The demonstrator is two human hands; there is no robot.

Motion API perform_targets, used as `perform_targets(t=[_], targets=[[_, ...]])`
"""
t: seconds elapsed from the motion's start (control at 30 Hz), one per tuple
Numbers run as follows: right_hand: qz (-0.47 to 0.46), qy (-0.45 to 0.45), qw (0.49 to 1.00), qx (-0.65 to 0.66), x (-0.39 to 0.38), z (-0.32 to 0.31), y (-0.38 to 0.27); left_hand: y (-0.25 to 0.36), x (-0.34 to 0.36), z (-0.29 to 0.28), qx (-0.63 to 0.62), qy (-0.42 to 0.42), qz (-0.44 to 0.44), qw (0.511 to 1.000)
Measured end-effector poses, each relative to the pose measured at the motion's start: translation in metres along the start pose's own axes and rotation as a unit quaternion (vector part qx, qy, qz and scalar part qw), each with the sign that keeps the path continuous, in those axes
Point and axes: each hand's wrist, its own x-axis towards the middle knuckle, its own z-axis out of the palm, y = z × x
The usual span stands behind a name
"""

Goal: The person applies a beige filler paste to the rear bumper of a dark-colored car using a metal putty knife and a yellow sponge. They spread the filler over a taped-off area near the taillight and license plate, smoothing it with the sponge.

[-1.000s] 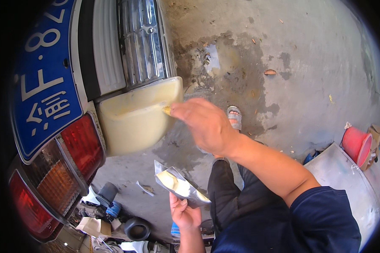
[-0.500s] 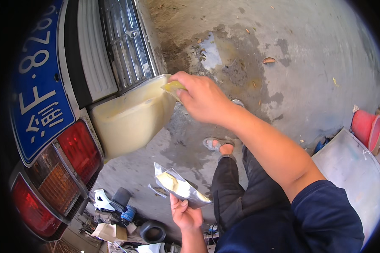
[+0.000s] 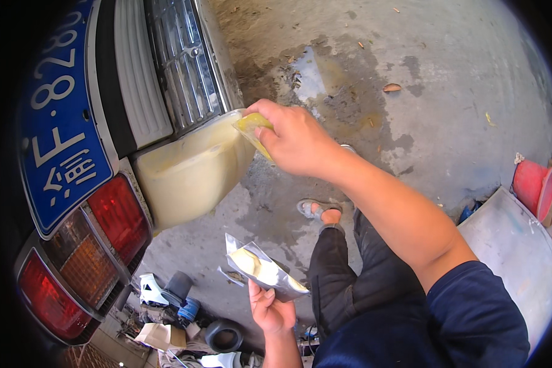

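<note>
My right hand grips a yellow flexible spreader between thumb and fingers. The spreader's edge lies against the upper right end of a vehicle's cream-coated bumper corner, whose surface looks smeared with pale filler. Lower in the view, my left hand holds up a mixing board, its thumb and fingers pinching the near edge. Pale yellow filler putty sits in a lump on the board. Clear film or a shiny edge sticks out at the board's left end.
Left of the bumper corner are a blue licence plate, red and amber tail lights and a chrome grille panel. A tyre and mixed clutter lie below. A red bucket stands right, beside a pale panel.
The spreader has tilted in my right hand, showing more of its yellow face, while staying at the bumper corner. My left hand and the board have barely shifted.
</note>
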Motion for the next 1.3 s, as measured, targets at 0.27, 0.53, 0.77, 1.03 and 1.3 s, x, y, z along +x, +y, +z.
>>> perform_targets(t=[0.27, 0.53, 0.77, 1.03, 1.3], targets=[[-0.101, 0.085, 0.991, -0.033, -0.019, 0.035, 0.008, 0.002, 0.001, -0.015, -0.005, -0.001, 0.005, 1.000], [-0.208, 0.172, 0.962, -0.042, -0.050, 0.060, 0.010, 0.014, 0.007, -0.050, -0.004, -0.048, -0.012, 0.999], [-0.288, 0.250, 0.917, -0.120, -0.070, 0.092, 0.008, 0.033, 0.014, -0.092, 0.024, -0.056, -0.006, 0.998], [-0.283, 0.240, 0.925, -0.087, -0.081, 0.080, 0.009, 0.044, 0.015, -0.093, 0.035, -0.086, -0.001, 0.996], [-0.292, 0.210, 0.922, -0.143, -0.049, 0.058, 0.013, 0.032, 0.016, -0.085, 0.052, -0.071, 0.015, 0.996]])
